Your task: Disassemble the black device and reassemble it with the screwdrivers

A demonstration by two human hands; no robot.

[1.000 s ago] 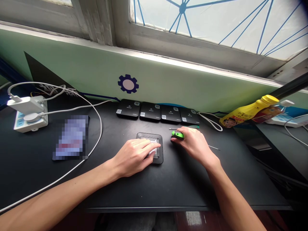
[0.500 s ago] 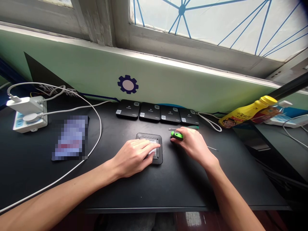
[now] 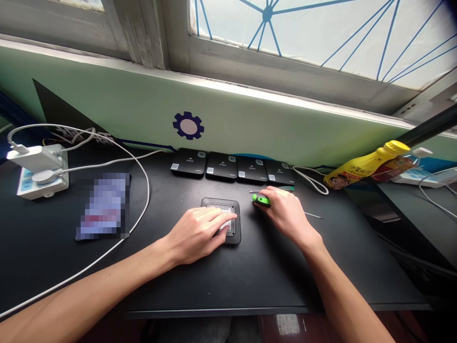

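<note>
A flat black square box (image 3: pixel 236 231) with rounded corners lies label side up on the desk. My left hand (image 3: pixel 202 231) rests across it, fingers stretched out flat over the white label and hiding its left part. To the right of the box, my right hand (image 3: pixel 285 212) is closed round the green and black handle of a screwdriver (image 3: pixel 262 200). The screwdriver's thin metal shaft emerges on the far side of the hand, pointing right. Just behind my right hand lies a second, slimmer screwdriver (image 3: pixel 288 188) with a teal handle, partly hidden by the hand.
Several similar black boxes (image 3: pixel 221 166) stand in a row along the green partition (image 3: pixel 143 114). A yellow bottle (image 3: pixel 367 164) leans at the back right beside a white cable loop (image 3: pixel 314 180). On the left are a power strip (image 3: pixel 43 183), a long white cable (image 3: pixel 148 190) and a blurred-out flat item (image 3: pixel 103 205).
Hardly anything differs. The whole view has shifted a little, and both hands keep their places on the box and the screwdriver.
</note>
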